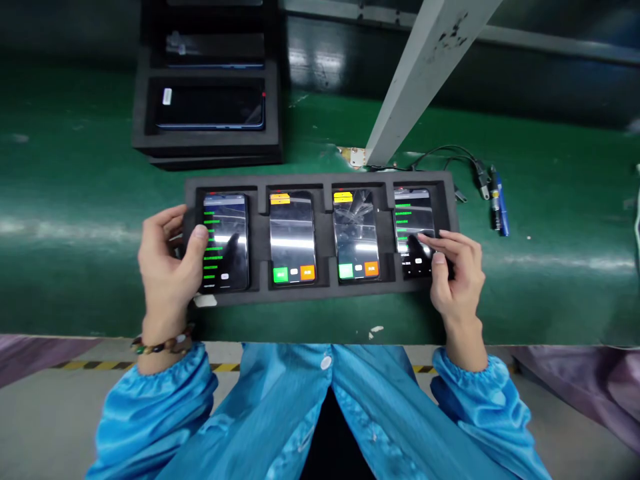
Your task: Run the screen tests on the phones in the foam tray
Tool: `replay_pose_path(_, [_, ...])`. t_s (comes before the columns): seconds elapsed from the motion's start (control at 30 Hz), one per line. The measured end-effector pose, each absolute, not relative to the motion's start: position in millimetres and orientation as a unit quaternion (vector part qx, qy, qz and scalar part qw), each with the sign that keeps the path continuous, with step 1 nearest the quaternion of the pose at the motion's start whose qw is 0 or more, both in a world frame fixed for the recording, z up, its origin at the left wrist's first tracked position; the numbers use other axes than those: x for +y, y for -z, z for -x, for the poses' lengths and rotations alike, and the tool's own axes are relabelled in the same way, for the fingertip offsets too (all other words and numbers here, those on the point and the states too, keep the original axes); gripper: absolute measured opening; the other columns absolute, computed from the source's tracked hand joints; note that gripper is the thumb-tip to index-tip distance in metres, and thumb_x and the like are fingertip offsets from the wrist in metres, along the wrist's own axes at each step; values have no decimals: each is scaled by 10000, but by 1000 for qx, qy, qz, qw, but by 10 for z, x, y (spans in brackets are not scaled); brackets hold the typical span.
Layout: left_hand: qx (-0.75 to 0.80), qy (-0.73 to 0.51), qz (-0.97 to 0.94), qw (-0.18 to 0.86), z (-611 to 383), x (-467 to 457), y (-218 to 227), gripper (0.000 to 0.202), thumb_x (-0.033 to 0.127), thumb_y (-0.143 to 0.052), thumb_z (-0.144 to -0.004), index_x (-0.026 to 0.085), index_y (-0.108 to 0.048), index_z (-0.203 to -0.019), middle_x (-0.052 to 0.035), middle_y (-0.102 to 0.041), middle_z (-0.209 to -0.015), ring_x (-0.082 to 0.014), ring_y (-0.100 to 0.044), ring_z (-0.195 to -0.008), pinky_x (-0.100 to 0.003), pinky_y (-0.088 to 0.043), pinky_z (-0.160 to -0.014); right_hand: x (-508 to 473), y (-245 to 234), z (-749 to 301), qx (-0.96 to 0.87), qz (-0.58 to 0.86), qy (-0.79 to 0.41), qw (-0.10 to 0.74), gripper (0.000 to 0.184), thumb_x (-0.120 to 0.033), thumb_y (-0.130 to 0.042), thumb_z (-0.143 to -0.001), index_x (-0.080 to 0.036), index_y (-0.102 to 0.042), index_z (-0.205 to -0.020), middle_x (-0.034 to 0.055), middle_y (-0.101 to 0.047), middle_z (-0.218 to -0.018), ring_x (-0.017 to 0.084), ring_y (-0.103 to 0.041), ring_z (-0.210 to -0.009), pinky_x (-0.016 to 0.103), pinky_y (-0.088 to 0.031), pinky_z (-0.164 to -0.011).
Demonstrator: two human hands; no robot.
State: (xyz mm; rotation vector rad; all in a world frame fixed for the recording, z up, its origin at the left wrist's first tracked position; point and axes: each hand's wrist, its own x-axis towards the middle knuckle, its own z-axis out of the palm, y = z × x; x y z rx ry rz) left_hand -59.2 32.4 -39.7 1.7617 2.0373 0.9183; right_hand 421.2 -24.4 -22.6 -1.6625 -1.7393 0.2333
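Note:
A long black foam tray (323, 293) lies on the bench, with several phones in its slots, screens lit. My left hand (170, 257) grips the tray's left end, its thumb over the edge of the leftmost phone (227, 247), which shows green text lines. The two middle phones, one left (293, 233) and one right (356, 230), show yellow labels on top and green and orange buttons below. Over the rightmost phone (413, 213), also with green lines, my right hand (457, 270) has its fingers stretched out and holds nothing. Whether a fingertip touches the screen, I cannot tell.
Behind on the left, a stack of black foam trays (207, 143) holds more phones, one (210, 107) dark-screened. A grey metal post (415, 73) rises behind my tray. Black cables (480, 177) and two pens (499, 203) lie right on the green bench (560, 267).

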Motion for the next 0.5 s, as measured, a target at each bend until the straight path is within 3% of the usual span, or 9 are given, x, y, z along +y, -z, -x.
replay_pose_path(0.23, [706, -340, -605, 141, 547, 413, 373, 589, 528, -684, -1019, 228, -626, -1522, -127, -741, -1423, -308, -734, -1286, -514, -612, -1139, -217, 249, -4217, -672, 651, -83, 343, 348, -360, -509, -1122, -251, -773, -1322, 102, -818, -1252, 324, -664, -1376, 614, -512, -1193])
replay_pose_path(0.5, [711, -334, -606, 122, 476, 400, 283, 536, 476, -728, -995, 275, -670, -1489, -75, -757, -1377, -305, -745, -1254, -574, -627, -1140, -232, 203, -4173, -690, 642, -69, 327, 317, -311, -544, -1114, -344, -746, -1356, 68, -826, -1266, 317, -666, -1377, 575, -481, -1205])
